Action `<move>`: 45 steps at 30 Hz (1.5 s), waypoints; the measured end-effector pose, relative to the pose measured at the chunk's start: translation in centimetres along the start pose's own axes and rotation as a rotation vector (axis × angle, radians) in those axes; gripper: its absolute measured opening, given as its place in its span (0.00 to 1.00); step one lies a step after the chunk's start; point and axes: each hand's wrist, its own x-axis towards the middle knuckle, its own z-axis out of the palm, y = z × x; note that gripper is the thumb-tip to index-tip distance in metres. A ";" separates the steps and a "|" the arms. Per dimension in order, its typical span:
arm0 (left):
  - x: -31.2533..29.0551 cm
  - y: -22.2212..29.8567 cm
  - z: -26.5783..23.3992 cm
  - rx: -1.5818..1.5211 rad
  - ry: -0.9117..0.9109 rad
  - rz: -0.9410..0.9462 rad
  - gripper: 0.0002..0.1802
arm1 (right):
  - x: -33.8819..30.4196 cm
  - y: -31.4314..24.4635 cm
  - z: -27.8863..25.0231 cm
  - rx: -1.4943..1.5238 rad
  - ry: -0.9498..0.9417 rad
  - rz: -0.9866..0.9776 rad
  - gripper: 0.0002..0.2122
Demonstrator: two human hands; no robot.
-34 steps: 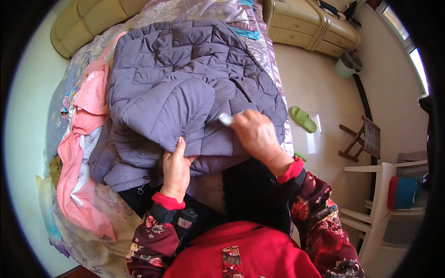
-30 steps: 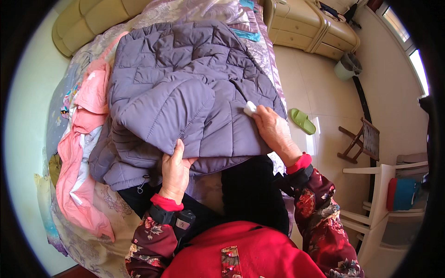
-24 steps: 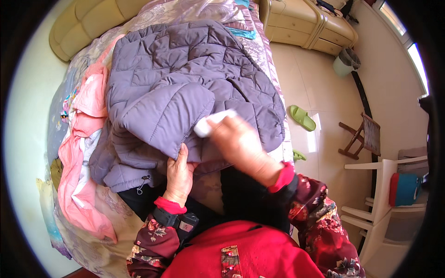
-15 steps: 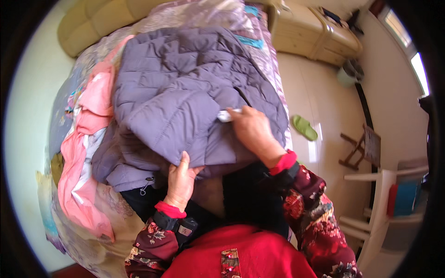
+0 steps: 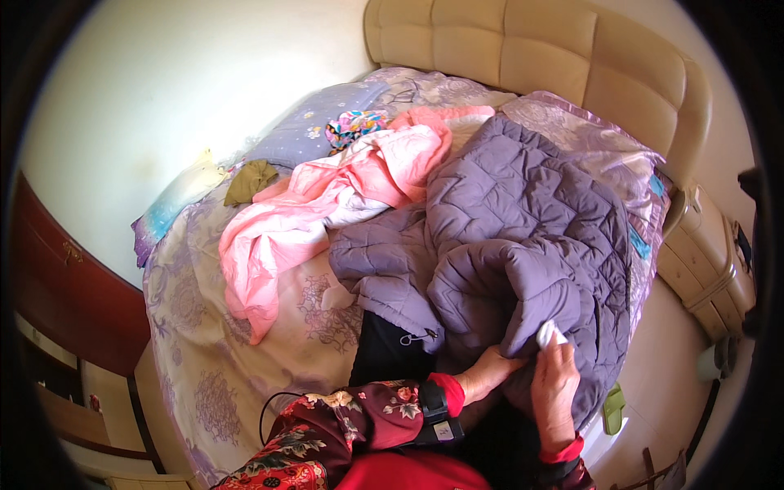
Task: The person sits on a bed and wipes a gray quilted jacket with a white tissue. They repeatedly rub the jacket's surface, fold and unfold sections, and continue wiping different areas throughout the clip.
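Observation:
A grey-purple padded jacket [image 5: 531, 196] lies rumpled over the bed and across my lap, a drawcord with a toggle hanging from its lower hem. My left hand [image 5: 488, 374] grips the jacket's near edge, its fingertips partly hidden by the fabric. Close beside it on the right, my right hand [image 5: 557, 384] is closed on a small white wad [image 5: 549, 333], perhaps tissue or cloth. The wad touches the jacket near a raised fold.
Left of the jacket lie a pink and white garment [image 5: 327, 184], an olive cloth [image 5: 250, 182] and a multicoloured bundle [image 5: 353, 129]. The bed's padded headboard [image 5: 523, 45] stands at the back. A bedside cabinet [image 5: 704, 257] and a green slipper [image 5: 613, 410] are to the right.
My view has swung left, bringing more of the bed and the headboard into sight. My right hand, still with the white wad, is now closer to my left hand.

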 end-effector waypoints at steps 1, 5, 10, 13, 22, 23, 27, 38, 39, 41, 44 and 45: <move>0.1 0.2 -0.2 -0.023 0.059 -0.013 0.21 | -0.3 -1.0 -0.3 -0.048 -0.061 -0.063 0.20; 1.0 -0.1 -1.6 0.004 0.109 0.110 0.19 | -2.2 1.8 -0.2 -0.247 -0.127 -0.106 0.19; 0.5 1.3 -1.7 -0.049 0.072 0.202 0.18 | -2.3 8.2 -2.1 -0.347 -0.152 0.360 0.16; 0.5 4.3 -0.8 -0.062 0.084 0.303 0.16 | -5.5 15.0 -3.1 -0.069 0.027 0.242 0.08; 3.7 4.6 1.9 -0.142 0.040 0.483 0.18 | -1.7 5.4 -6.7 -0.086 0.324 0.237 0.10; 3.7 3.9 1.9 -0.105 0.076 0.457 0.19 | -1.9 5.0 -5.4 -0.033 0.274 0.236 0.15; 2.9 1.8 1.1 -0.216 0.013 0.248 0.23 | -3.5 1.6 -1.1 -0.320 -0.192 0.039 0.27; 3.6 -2.6 0.5 -0.321 -0.212 -0.161 0.31 | -3.3 2.9 -0.1 -0.377 -0.171 -0.048 0.17; 4.0 -3.0 0.4 -0.303 -0.227 -0.155 0.31 | -3.5 3.6 -0.4 -0.395 -0.151 -0.017 0.16; 4.1 -3.0 0.8 -0.308 -0.195 -0.115 0.32 | -4.0 4.4 -1.0 -0.386 -0.131 0.105 0.15; 3.1 -1.5 1.6 -0.316 -0.223 -0.078 0.35 | -4.9 7.4 -1.4 -0.150 0.012 0.243 0.15; 2.8 -0.9 1.6 -0.318 -0.237 -0.061 0.35 | -5.5 8.8 -1.3 0.068 0.063 0.374 0.15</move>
